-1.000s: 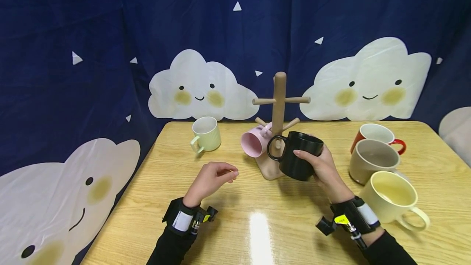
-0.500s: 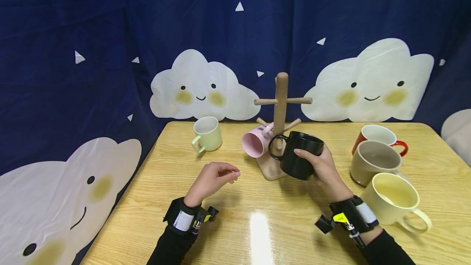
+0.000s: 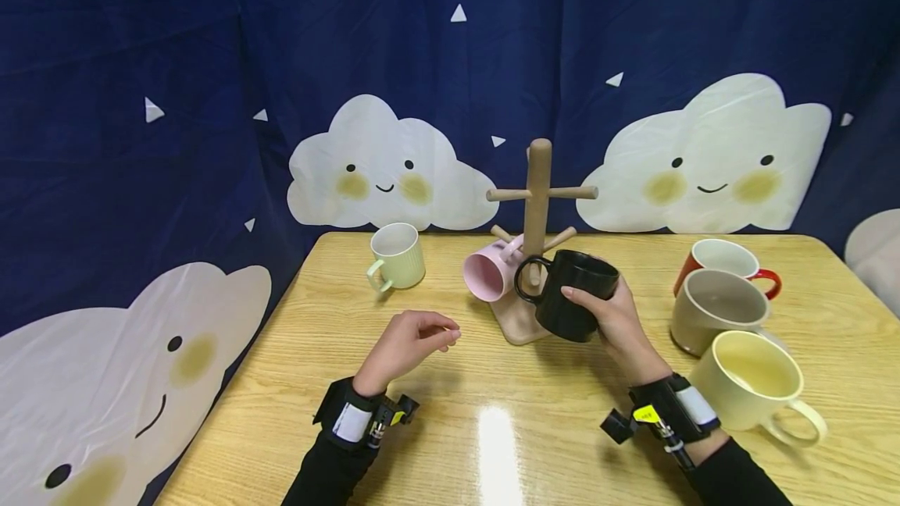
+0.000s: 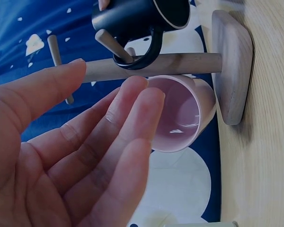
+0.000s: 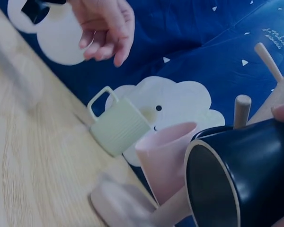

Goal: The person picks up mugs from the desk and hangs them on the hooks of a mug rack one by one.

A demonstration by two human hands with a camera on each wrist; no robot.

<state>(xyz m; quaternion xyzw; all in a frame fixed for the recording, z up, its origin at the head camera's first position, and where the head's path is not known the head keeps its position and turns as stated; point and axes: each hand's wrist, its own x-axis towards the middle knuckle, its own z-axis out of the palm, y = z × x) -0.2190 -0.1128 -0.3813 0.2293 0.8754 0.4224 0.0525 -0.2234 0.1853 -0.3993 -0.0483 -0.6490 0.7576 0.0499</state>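
Mug (image 3: 566,315), black, sits in the right hand (image 3: 620,325).

In the head view, the black mug (image 3: 573,320) covers part of the mug tree's (image 3: 537,194) lower post and base, and the right hand's (image 3: 619,326) fingers are mostly behind it. At right, the taupe mug (image 3: 706,322) hides the red mug's (image 3: 724,256) lower body; the cream mug (image 3: 738,393) overlaps the taupe mug's handle. Both sleeves (image 3: 738,479) run off the bottom edge, and a cloud (image 3: 875,256) is cut at the right. The left wrist view crops the black mug at the top. In the right wrist view, small lettering (image 5: 274,40) at upper right is hard to read.
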